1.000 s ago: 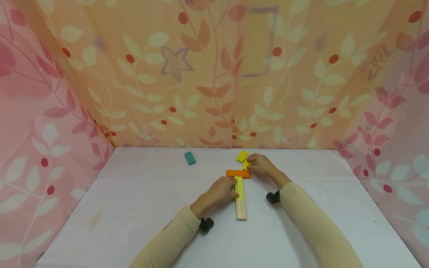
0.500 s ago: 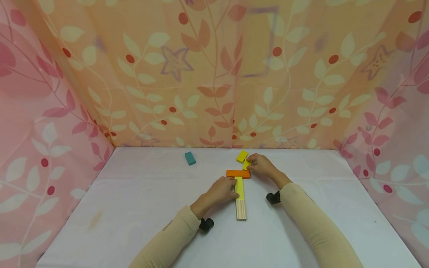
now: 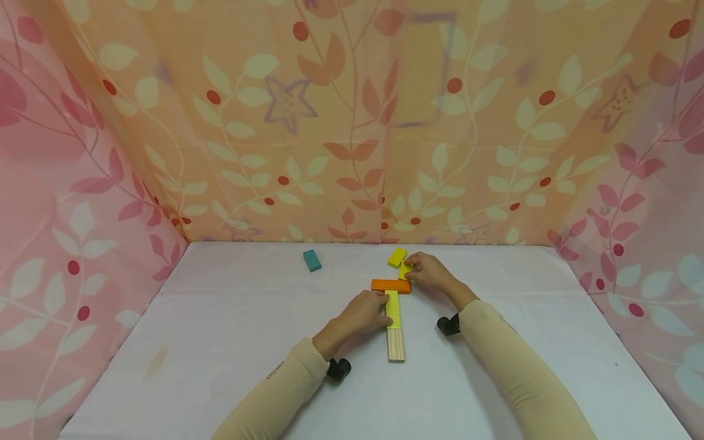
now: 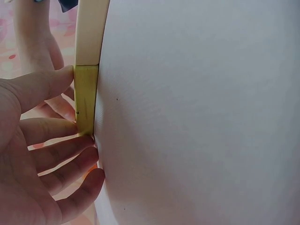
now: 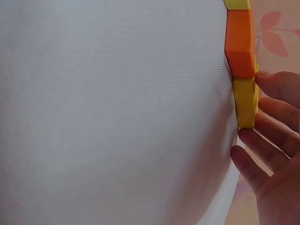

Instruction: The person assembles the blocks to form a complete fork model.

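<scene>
In the head view my left hand (image 3: pixel 363 313) holds a light yellow block (image 3: pixel 393 308), thumb and fingertips at its left side. A plain wooden block (image 3: pixel 395 346) adjoins its near end. An orange block (image 3: pixel 391 286) lies crosswise at its far end. My right hand (image 3: pixel 434 272) holds a darker yellow block (image 3: pixel 404 270) by the orange block's far right end, partly covering it. The right wrist view shows that yellow block (image 5: pixel 244 103) touching the orange block (image 5: pixel 240 42), fingertips along its side and end. In the left wrist view, the thumb and index finger touch the light yellow block (image 4: pixel 86 98).
Another yellow block (image 3: pixel 397 257) lies just behind the one at my right hand. A teal block (image 3: pixel 311 260) lies apart at the back left. White cloth (image 3: pixel 231 342) covers the table, with patterned curtains (image 3: pixel 352 122) along the back and sides.
</scene>
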The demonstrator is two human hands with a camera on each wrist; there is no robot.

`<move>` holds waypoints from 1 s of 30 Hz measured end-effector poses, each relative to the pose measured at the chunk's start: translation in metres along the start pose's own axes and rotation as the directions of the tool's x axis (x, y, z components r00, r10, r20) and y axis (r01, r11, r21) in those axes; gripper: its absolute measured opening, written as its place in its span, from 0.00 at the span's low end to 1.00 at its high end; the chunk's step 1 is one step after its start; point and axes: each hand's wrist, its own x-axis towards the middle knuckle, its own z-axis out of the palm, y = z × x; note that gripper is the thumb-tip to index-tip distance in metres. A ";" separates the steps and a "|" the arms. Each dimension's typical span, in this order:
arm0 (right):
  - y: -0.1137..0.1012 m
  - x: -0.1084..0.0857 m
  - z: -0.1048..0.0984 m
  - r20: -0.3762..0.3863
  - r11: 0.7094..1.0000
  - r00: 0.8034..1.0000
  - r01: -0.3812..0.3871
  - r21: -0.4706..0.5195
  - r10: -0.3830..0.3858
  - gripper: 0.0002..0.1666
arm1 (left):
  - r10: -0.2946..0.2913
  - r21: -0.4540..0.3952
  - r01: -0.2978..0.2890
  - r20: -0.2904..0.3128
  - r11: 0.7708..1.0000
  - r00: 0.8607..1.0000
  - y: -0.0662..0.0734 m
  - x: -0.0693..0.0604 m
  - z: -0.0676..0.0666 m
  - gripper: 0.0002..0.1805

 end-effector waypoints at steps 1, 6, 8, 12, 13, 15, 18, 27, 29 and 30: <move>0.000 0.000 0.000 0.000 1.000 1.000 -0.004 0.005 0.004 0.26 | 0.000 -0.002 0.000 -0.001 1.000 1.000 0.000 0.000 0.000 0.32; 0.000 -0.001 0.001 -0.010 1.000 1.000 -0.021 0.016 0.021 0.26 | -0.010 -0.019 0.010 0.003 1.000 1.000 0.001 -0.001 0.000 0.32; -0.001 -0.002 0.000 -0.016 0.999 0.999 -0.030 0.023 0.030 0.25 | -0.014 -0.017 0.014 0.006 1.000 1.000 0.001 -0.001 0.000 0.32; -0.002 -0.004 -0.004 -0.030 0.999 0.999 -0.035 0.035 0.036 0.24 | -0.017 -0.018 0.018 0.013 1.000 1.000 0.001 -0.001 0.000 0.32; -0.002 -0.004 -0.006 -0.033 0.999 0.999 -0.033 0.037 0.035 0.24 | -0.018 -0.018 0.018 0.015 1.000 1.000 0.001 -0.001 0.000 0.32; -0.002 -0.005 -0.009 -0.039 0.999 0.999 -0.020 0.026 0.021 0.24 | -0.022 -0.027 0.022 0.019 0.999 1.000 0.001 0.000 0.001 0.33; -0.002 -0.004 -0.013 -0.050 1.000 0.999 0.000 0.004 0.001 0.25 | -0.021 -0.029 0.021 0.018 0.999 1.000 0.001 0.000 0.001 0.33; -0.004 0.006 -0.021 -0.045 1.000 0.999 -0.014 0.000 0.014 0.27 | -0.026 -0.027 0.027 0.013 0.999 1.000 0.002 -0.002 -0.001 0.33; -0.006 0.009 -0.022 -0.043 1.000 0.999 -0.023 0.006 0.023 0.27 | -0.026 -0.013 0.027 0.013 1.000 1.000 0.002 -0.002 -0.001 0.33; -0.008 0.011 -0.022 -0.041 1.000 0.999 -0.028 0.009 0.028 0.27 | -0.024 -0.009 0.024 0.014 1.000 1.000 0.001 -0.002 -0.001 0.33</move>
